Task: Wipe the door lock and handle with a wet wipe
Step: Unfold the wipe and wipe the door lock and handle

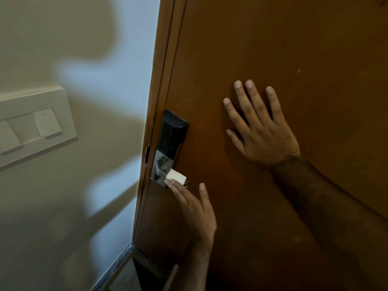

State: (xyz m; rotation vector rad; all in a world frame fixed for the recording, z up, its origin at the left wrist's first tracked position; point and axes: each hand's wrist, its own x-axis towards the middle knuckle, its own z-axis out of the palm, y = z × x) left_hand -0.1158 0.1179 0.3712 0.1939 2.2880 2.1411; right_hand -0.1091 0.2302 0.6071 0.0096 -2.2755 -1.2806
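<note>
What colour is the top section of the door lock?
Black, above a shiny silver lower plate on the door lock, as the head view shows.

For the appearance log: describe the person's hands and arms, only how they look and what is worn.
Both hands, left hand and right hand, are bare: no gloves, rings or watch visible. Both forearms are uncovered, no sleeve in view. The right forearm shows dark hair. Fingernails are short and unpainted.

The folded white wet wipe (176, 176) covers the silver lock plate's (160, 166) lower right corner, no handle visible; white wall switch panel (35, 124) is cut off at left.
</note>
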